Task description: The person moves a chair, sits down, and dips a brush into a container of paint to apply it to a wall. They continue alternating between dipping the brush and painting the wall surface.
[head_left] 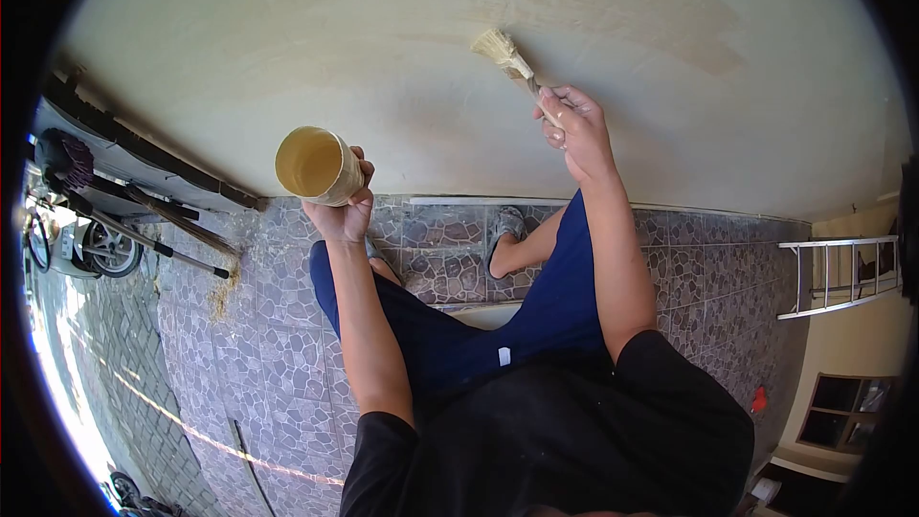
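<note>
The right hand (579, 134) is grasping the handle of a brush (517, 65), and the pale, thickly coated bristles (492, 44) are pointing towards the wall (383, 48); whether they are touching it or hovering just off it, I cannot tell. The left hand (343, 218) is curling round the side of a cup (311, 165), which is sitting in front of the wall, near its foot, with its mouth facing up towards the head

Good brushing here is, I'd judge, depending on a loose wrist, with the bristles meeting the wall at a slant and light strokes overlapping. The bristles are looking heavily loaded, so wiping the extra off on the cup's rim is probably helping against drips and ridges. Holding the cup level and close to the wall is likely shortening each reach. Along the darker patch (704, 38) on the wall, feathering the edges is probably avoiding hard lines
</note>
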